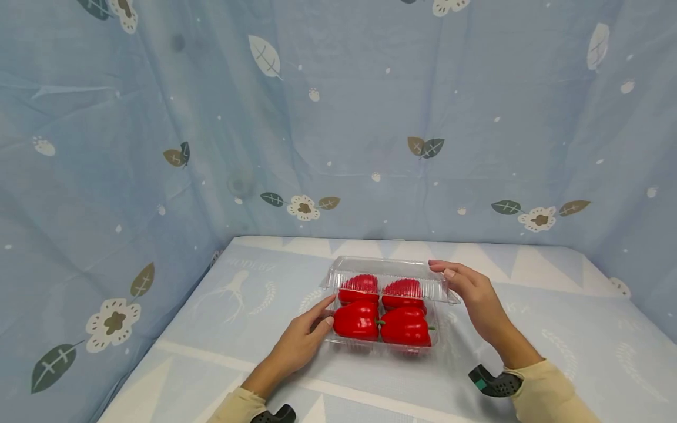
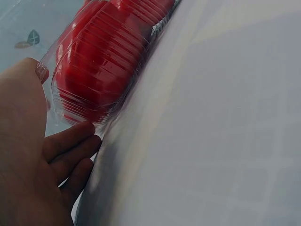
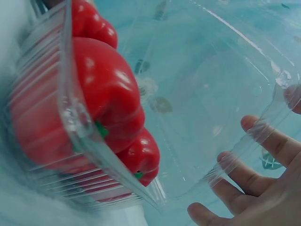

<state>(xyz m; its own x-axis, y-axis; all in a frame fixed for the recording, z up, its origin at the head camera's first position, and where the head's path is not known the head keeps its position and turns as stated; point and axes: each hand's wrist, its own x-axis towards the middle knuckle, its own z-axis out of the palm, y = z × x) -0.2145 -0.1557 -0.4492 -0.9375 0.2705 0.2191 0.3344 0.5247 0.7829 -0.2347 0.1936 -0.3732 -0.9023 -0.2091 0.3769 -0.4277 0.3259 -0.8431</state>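
While both hands steady it, the clear clamshell box (image 1: 388, 294) sits mid-table on the pale blue cloth (image 1: 555, 329).
Ribbed see-through plastic, lid half open – 2 glossy red bell peppers (image 1: 382, 323) with green stems inside, mirrored in the lid. Left hand (image 1: 301, 341) presses the tray's side with relaxed fingers; right hand (image 1: 471, 291) holds the lid's edge in its fingertips.

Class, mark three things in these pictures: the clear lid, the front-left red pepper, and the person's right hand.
clear lid (image 1: 394, 281), head view, on its ridged front face.
front-left red pepper (image 1: 356, 321), head view, middle of its skin.
right hand (image 1: 476, 296), head view, back of the hand.
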